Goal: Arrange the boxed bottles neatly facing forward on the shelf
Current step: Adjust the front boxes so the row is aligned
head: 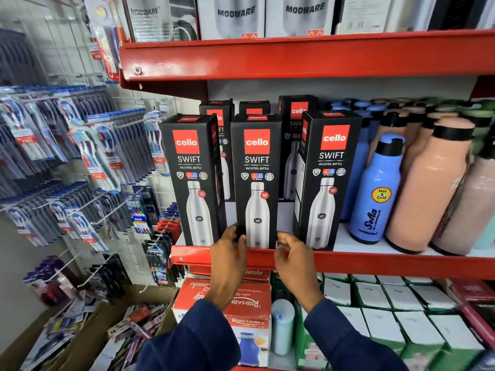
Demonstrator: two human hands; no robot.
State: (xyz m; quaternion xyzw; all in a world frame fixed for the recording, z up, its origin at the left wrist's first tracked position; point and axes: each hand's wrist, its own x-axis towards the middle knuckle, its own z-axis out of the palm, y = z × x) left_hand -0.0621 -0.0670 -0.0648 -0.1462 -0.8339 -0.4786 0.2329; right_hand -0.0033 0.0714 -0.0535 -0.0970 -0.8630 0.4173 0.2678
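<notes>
left hand (pixel 229 246): grip pinching lower left edge of middle Cello Swift box (pixel 256 180), thumb on the front face, other fingers round the side
right hand (pixel 290 250): fingertips at the box's lower right corner, touching; closed hold or just a nudge, cannot tell
step tip: probably squaring the middle box; keep base flat on red shelf lip (pixel 375 262), turn from the bottom corners, line front face up with neighbours
risk: tall narrow box, low hold, likely tippy if pushed hard
left Cello box (pixel 191 180): upright, front out, just beside middle box
right Cello box (pixel 328 180): upright, angled slightly, side panel showing, small gap to middle box
back row: three more Cello boxes (pixel 296 135) behind, partly hidden
contents: printed steel bottle only; boxes closed, insides not visible
loose bottles: blue Hot & Cold bottle (pixel 377 188) and peach bottles (pixel 428 188) to the right, unboxed, caps on
shelf above: Modware boxes (pixel 233 17)
</notes>
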